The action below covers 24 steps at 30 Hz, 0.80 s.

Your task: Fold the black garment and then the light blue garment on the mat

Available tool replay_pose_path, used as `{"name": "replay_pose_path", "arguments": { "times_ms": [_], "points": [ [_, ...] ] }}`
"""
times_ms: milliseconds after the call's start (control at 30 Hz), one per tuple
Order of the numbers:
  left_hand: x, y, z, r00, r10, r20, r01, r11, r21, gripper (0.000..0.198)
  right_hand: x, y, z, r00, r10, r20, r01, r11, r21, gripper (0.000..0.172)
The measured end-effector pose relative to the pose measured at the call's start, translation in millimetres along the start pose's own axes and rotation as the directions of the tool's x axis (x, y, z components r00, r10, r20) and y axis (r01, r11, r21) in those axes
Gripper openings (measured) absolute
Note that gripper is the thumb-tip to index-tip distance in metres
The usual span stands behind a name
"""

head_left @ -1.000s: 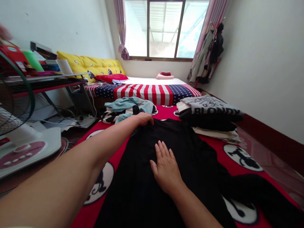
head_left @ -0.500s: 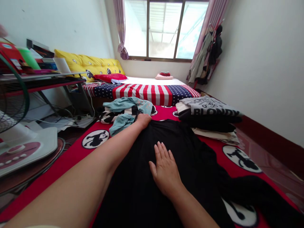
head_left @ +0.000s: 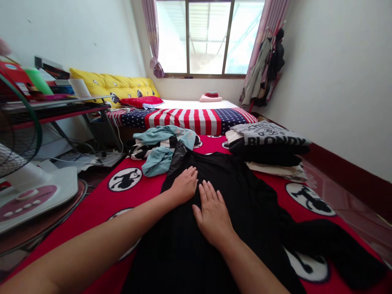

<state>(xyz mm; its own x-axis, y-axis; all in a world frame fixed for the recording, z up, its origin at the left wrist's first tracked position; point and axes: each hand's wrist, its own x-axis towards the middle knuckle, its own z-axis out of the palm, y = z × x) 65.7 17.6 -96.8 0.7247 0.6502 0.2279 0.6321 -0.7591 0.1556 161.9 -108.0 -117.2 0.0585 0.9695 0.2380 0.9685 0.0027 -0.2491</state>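
A black long-sleeved top (head_left: 239,204) lies spread on a red blanket (head_left: 131,220) with monkey patches. One of its sleeves stretches out to the right; at its upper left a shinier dark part shows beside the shoulder. My left hand (head_left: 185,184) rests on the upper left of the cloth, fingers extended and not gripping. Just right of it, my right hand (head_left: 214,214) lies flat on the middle of the top with its thumb out. The two hands nearly touch.
Beyond the top, a loose heap of light blue and black-and-white clothes (head_left: 165,136) sits at left. A folded stack with a grey shirt (head_left: 272,134) stands at right. An electric fan (head_left: 33,196) and a cluttered desk (head_left: 55,116) flank the left side; a bed (head_left: 196,120) is behind.
My left hand has let go of the top's upper left edge and moved down toward me, next to my right hand. My right hand has stayed in place.
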Motion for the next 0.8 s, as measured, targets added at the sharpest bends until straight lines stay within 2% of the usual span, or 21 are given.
{"name": "replay_pose_path", "arguments": {
  "times_ms": [133,267,333,400,467,567,633,800],
  "points": [
    [10.8,-13.1,10.6,0.998,-0.053,0.018,0.053,0.998,-0.014,0.054,0.6,-0.3,-0.4,1.0,0.002,0.0,-0.002,1.0,-0.013,0.062],
    [38.1,-24.2,9.2,0.995,-0.043,0.094,0.053,0.994,-0.098,0.056,0.6,0.1,-1.8,1.0,-0.004,0.011,0.004,1.0,-0.023,0.061],
    [42.8,-23.0,7.5,0.993,-0.039,0.112,0.052,0.992,-0.113,0.056,0.1,0.4,-2.4,1.0,-0.007,0.011,0.007,1.0,-0.028,0.061],
    [35.6,-17.8,6.9,0.995,-0.075,0.07,0.082,0.992,-0.098,0.056,-0.4,0.5,-2.9,1.0,-0.007,0.008,0.007,0.999,-0.031,0.061],
    [18.0,-11.8,7.4,0.996,-0.089,0.026,0.09,0.993,-0.072,0.056,-0.5,0.5,-2.8,1.0,-0.009,0.004,0.009,0.999,-0.033,0.061],
    [-12.7,-8.2,7.3,0.999,-0.009,0.032,0.011,0.999,-0.044,0.054,0.5,1.1,-1.5,1.0,-0.027,-0.004,0.026,0.999,-0.034,0.061],
    [-24.8,-9.9,6.0,0.999,0.026,0.047,-0.025,1.0,-0.019,0.055,1.6,2.0,-0.3,0.999,-0.041,-0.014,0.04,0.998,-0.038,0.061],
    [-23.4,-13.2,2.1,0.998,0.027,0.055,-0.029,0.999,0.039,0.056,3.2,4.2,1.7,0.999,-0.034,-0.017,0.033,0.997,-0.076,0.062]
  ]
}}
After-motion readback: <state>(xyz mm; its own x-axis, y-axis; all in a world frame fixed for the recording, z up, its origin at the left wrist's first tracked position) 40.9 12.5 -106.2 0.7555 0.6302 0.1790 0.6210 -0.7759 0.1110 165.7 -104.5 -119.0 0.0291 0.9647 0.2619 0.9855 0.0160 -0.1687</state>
